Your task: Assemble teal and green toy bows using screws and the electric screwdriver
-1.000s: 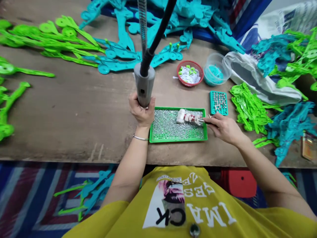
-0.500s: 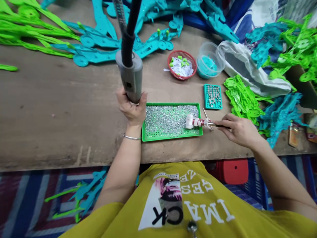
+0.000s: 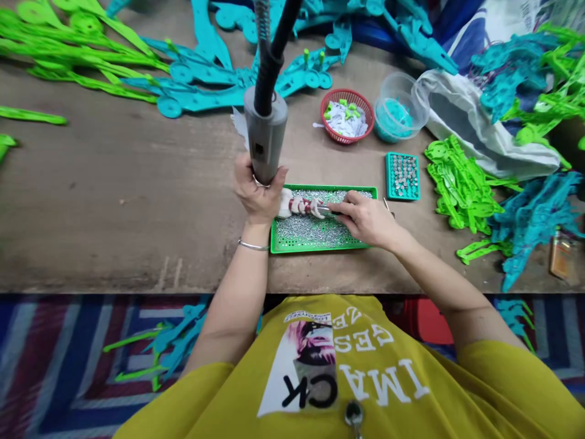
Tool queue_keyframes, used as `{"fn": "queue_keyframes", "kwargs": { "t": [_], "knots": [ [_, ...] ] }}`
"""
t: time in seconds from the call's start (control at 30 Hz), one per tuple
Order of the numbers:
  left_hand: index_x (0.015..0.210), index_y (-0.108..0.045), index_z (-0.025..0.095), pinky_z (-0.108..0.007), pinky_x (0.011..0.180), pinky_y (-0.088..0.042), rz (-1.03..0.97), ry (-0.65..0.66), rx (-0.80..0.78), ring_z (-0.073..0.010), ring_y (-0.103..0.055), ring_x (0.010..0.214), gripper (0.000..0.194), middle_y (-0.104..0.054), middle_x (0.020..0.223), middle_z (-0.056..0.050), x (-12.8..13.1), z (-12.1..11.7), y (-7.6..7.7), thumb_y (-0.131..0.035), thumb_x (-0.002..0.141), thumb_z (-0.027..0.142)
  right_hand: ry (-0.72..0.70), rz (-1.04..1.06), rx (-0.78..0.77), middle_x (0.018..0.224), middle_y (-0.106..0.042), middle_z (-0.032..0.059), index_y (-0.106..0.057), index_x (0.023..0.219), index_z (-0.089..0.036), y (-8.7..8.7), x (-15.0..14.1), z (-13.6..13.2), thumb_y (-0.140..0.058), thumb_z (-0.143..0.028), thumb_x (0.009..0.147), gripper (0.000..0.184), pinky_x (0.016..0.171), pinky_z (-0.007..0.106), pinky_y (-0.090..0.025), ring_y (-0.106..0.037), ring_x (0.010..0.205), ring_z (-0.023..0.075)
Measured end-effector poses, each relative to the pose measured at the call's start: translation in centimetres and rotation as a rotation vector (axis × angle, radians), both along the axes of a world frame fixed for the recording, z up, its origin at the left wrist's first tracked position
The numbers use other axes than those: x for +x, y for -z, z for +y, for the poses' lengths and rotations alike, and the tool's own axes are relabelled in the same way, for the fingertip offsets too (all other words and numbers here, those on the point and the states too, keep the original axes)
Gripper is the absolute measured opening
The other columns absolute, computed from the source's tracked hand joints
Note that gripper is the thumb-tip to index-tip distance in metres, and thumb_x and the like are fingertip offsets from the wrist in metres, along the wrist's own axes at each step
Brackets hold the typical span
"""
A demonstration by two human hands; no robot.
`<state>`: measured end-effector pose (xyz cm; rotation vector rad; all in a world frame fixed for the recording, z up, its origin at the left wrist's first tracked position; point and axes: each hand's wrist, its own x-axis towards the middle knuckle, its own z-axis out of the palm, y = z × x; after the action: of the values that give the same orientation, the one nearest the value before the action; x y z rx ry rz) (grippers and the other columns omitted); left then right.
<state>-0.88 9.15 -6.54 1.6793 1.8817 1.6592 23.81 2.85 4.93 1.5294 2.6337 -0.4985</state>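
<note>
Lime moulded plastic parts (image 3: 461,189) and cyan moulded plastic parts (image 3: 205,88) lie in heaps across the wooden tabletop (image 3: 114,207), around a green plastic tray (image 3: 320,249) filled with small silver pins (image 3: 315,231). Beyond the tray stand a red basket (image 3: 347,134) and a clear plastic tub (image 3: 401,107), with a teal pin block (image 3: 402,175) off its far right corner. The right hand (image 3: 365,219) has just moved in over the tray, closed on a slim dark shaft ending in a white-and-red taped bundle (image 3: 299,206), now above the tray's left end. Touching that bundle, the left hand (image 3: 258,189) is wrapped around a grey cylindrical tool (image 3: 265,143) on a black cable. A yellow T-shirt (image 3: 329,372) nearer than the tray reads "GES" and "CK" upside down.
</note>
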Motion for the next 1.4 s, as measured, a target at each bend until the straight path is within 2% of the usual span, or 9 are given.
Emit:
{"fn": "queue_keyframes", "kwargs": {
  "t": [0.2, 0.37, 0.5, 0.63, 0.8, 0.93, 1.07, 1.2, 1.4],
  "knots": [
    [0.111, -0.055, 0.028, -0.044, 0.090, -0.051, -0.018, 0.017, 0.003, -0.0250, -0.067, 0.091, 0.056, -0.070, 0.101, -0.006, 0.0, 0.4, 0.7, -0.066, 0.080, 0.073, -0.008, -0.039, -0.061, 0.103, -0.067, 0.0081, -0.070, 0.132, -0.029, -1.4, 4.6, -3.8, -0.051, -0.030, 0.101, 0.037, 0.064, 0.028, -0.036, -0.060, 0.080, 0.0172],
    [0.111, -0.055, 0.028, -0.044, 0.090, -0.051, -0.031, 0.013, 0.026, -0.0255, -0.066, 0.093, 0.054, -0.069, 0.100, -0.006, 0.0, 0.4, 0.7, -0.069, 0.079, 0.069, 0.070, -0.127, 0.045, 0.098, -0.070, 0.0064, -0.074, 0.125, -0.030, -4.4, 10.1, -5.9, -0.052, -0.032, 0.100, 0.034, 0.061, 0.029, -0.041, -0.064, 0.075, 0.0169],
    [0.110, -0.056, 0.028, -0.043, 0.090, -0.052, -0.042, -0.004, 0.042, -0.0255, -0.066, 0.095, 0.053, -0.069, 0.099, -0.006, 0.2, 0.3, 0.6, -0.071, 0.079, 0.067, 0.089, -0.200, 0.080, 0.095, -0.072, 0.0058, -0.077, 0.119, -0.031, -6.4, 12.5, -6.3, -0.053, -0.034, 0.098, 0.033, 0.057, 0.031, -0.041, -0.066, 0.073, 0.0184],
    [0.109, -0.055, 0.028, -0.042, 0.089, -0.053, -0.036, -0.021, 0.015, -0.0240, -0.067, 0.092, 0.051, -0.068, 0.095, -0.004, 0.2, 0.4, 0.9, -0.068, 0.080, 0.067, 0.070, -0.151, 0.020, 0.096, -0.072, 0.0067, -0.078, 0.119, -0.029, -5.6, 11.4, -5.8, -0.053, -0.030, 0.097, 0.033, 0.061, 0.031, -0.043, -0.067, 0.077, 0.0186],
    [0.111, -0.054, 0.027, -0.042, 0.087, -0.053, -0.048, 0.000, 0.040, -0.0232, -0.067, 0.089, 0.052, -0.067, 0.093, -0.003, 0.1, 0.4, 1.3, -0.066, 0.081, 0.067, 0.010, -0.072, -0.114, 0.102, -0.071, 0.0076, -0.073, 0.128, -0.029, -3.0, 6.5, -4.9, -0.051, -0.030, 0.100, 0.036, 0.063, 0.030, -0.038, -0.065, 0.080, 0.0180],
    [0.112, -0.053, 0.026, -0.041, 0.086, -0.053, -0.037, 0.005, 0.047, -0.0231, -0.067, 0.090, 0.052, -0.066, 0.094, -0.004, 0.0, 0.3, 1.2, -0.063, 0.082, 0.068, 0.007, -0.063, -0.072, 0.112, -0.069, 0.0080, -0.067, 0.137, -0.032, -1.9, 2.5, -3.1, -0.046, -0.035, 0.103, 0.040, 0.060, 0.030, -0.029, -0.061, 0.080, 0.0173],
    [0.110, -0.053, 0.026, -0.041, 0.086, -0.052, -0.033, 0.009, 0.049, -0.0235, -0.067, 0.090, 0.052, -0.065, 0.095, -0.005, -0.1, 0.3, 1.2, -0.064, 0.082, 0.067, 0.034, -0.042, -0.010, 0.115, -0.066, 0.0093, -0.062, 0.141, -0.031, -1.2, 0.0, -0.6, -0.042, -0.035, 0.104, 0.043, 0.061, 0.031, -0.027, -0.058, 0.080, 0.0180],
    [0.109, -0.053, 0.025, -0.041, 0.085, -0.052, -0.021, 0.013, 0.034, -0.0235, -0.066, 0.091, 0.050, -0.065, 0.094, -0.005, -0.3, 0.4, 1.2, -0.064, 0.083, 0.066, 0.079, -0.037, -0.031, 0.112, -0.066, 0.0098, -0.066, 0.137, -0.029, -1.2, 0.8, -0.3, -0.045, -0.032, 0.102, 0.041, 0.063, 0.032, -0.032, -0.059, 0.081, 0.0192],
    [0.107, -0.053, 0.027, -0.039, 0.081, -0.053, 0.049, -0.037, -0.014, -0.0221, -0.068, 0.085, 0.049, -0.068, 0.092, -0.003, 0.0, 0.3, 0.8, -0.062, 0.084, 0.069, 0.170, -0.034, -0.027, 0.099, -0.068, 0.0093, -0.073, 0.127, -0.024, -3.1, 7.2, -4.7, -0.052, -0.033, 0.100, 0.036, 0.068, 0.034, -0.044, -0.065, 0.084, 0.0216]
  ]
}}
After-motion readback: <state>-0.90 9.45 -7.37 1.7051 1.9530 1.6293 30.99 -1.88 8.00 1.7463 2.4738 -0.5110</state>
